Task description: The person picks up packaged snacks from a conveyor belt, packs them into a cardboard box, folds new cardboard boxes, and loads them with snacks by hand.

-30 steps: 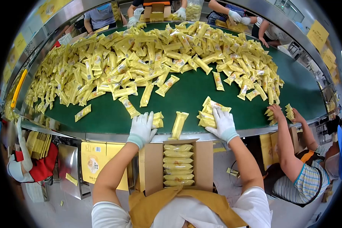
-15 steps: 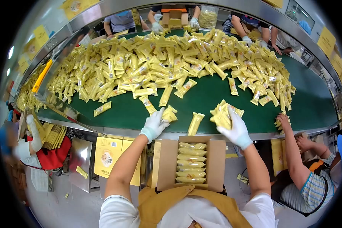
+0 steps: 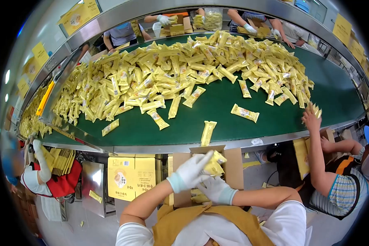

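An open cardboard box point(image 3: 232, 166) stands in front of my body, against the conveyor's near edge. My left hand point(image 3: 190, 171), in a white glove, is closed around a few yellow snack packets point(image 3: 214, 165) above the box opening. Lower down, my gloved right hand point(image 3: 217, 191) reaches into the box with its fingers bent over other yellow packets point(image 3: 198, 197); the palm side is hidden. Both hands are close together, the left partly over the right. One single packet point(image 3: 208, 133) lies at the belt edge just behind the box.
A large heap of yellow packets point(image 3: 172, 74) covers the far part of the green belt point(image 3: 274, 123). Loose packets lie nearer. Flat yellow cartons point(image 3: 131, 176) stand to the left. Co-workers work opposite and on both sides; one on the right holds packets point(image 3: 314, 110).
Both hands have moved from the belt to the box, bringing packets with them. A single packet now lies on the belt near where my right hand was. The co-worker at right has lifted packets.
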Tool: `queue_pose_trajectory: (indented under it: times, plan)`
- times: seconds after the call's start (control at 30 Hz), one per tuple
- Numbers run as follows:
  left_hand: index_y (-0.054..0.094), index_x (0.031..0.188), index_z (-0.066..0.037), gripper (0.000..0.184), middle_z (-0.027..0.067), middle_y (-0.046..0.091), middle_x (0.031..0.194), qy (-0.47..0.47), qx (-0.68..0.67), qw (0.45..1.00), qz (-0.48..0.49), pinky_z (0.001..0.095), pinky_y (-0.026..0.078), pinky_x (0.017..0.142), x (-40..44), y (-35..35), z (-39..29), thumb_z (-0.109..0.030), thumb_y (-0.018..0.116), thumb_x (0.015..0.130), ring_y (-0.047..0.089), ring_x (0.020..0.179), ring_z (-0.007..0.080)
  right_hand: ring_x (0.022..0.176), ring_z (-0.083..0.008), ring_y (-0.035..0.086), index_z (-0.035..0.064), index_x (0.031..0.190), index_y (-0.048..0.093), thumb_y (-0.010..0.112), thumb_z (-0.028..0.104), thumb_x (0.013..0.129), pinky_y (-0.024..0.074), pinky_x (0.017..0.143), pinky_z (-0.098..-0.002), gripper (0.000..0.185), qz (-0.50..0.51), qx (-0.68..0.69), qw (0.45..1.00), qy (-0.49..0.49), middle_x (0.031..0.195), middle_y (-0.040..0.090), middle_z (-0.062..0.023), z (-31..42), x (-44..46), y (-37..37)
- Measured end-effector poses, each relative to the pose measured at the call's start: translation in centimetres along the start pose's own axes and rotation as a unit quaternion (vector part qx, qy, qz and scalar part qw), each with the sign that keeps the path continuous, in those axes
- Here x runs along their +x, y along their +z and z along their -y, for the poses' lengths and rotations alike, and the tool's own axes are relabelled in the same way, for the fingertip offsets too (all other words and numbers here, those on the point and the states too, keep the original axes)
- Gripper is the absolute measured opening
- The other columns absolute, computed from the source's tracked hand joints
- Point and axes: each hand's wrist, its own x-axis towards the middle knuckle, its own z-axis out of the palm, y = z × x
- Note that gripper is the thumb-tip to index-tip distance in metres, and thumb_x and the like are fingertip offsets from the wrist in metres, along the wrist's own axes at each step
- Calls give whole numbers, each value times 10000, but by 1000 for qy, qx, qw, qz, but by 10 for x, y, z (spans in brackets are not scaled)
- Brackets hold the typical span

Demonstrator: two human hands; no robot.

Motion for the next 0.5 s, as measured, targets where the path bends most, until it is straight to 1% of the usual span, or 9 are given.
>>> queue_pose_trajectory:
  times: [0.03,0.07,0.13,0.17,0.27,0.37,0.43,0.47,0.5]
  plan:
    - [316,1555,-90,796,241,550,1211,44,83,995,-32,493,499,915,1,17,6,-236,703,875,593,1056,409,1028,-285,621,14,1311,508,786,479,755,495,818,-414,777,-6,25,1000,-4,1118,610,-161,-3,-4,-6]
    - [345,1540,-101,766,235,561,1200,48,133,990,-19,481,503,893,1,29,12,-247,700,877,596,1052,400,1027,-291,631,15,1240,539,792,458,751,521,837,-418,706,19,91,996,14,1144,598,-176,-6,-4,-6]
    - [403,1511,-123,708,223,584,1177,55,233,971,6,459,511,848,1,47,16,-267,693,882,602,1046,381,1000,-301,643,3,1182,553,770,422,776,538,829,-409,623,-25,136,990,-27,1142,597,-175,-14,-13,-10]
    - [464,1463,-151,611,205,598,1164,59,236,970,-17,451,491,876,0,54,17,-297,654,901,603,1053,366,991,-319,648,12,1199,540,747,402,802,539,832,-403,593,-44,138,988,-45,1150,590,-177,-17,-17,-1]
    - [462,1456,-115,599,199,598,1160,6,261,963,65,483,452,937,-5,53,2,-329,622,920,596,1056,376,961,-289,648,42,1137,584,729,384,819,542,798,-403,489,-99,167,979,-65,1124,603,-151,-16,-36,-20]
    - [418,1468,-34,762,247,544,1296,-18,175,979,98,507,379,1045,-9,62,6,-497,620,898,529,1213,408,791,-267,651,76,917,661,728,373,828,529,704,-401,317,-143,143,977,-67,919,649,-104,-20,-50,-22]
    - [380,1473,23,920,287,459,1398,19,252,964,78,522,324,1099,-20,68,-3,-598,636,845,432,1319,434,666,-264,619,104,764,659,721,351,838,500,635,-394,265,-199,117,973,18,753,622,-70,-25,-61,-37]
    - [361,1476,51,1001,306,417,1449,35,289,954,67,530,297,1126,-24,70,-6,-649,645,818,384,1373,446,604,-263,603,118,688,658,718,340,842,486,601,-391,276,-224,104,967,58,670,609,-53,-30,-63,-47]
    - [331,1483,78,1156,338,300,1529,1,288,951,108,542,216,1176,-24,74,-6,-761,629,747,265,1449,460,506,-276,553,142,592,618,740,276,826,448,549,-386,296,-339,113,928,106,552,549,-43,-36,-57,-57]
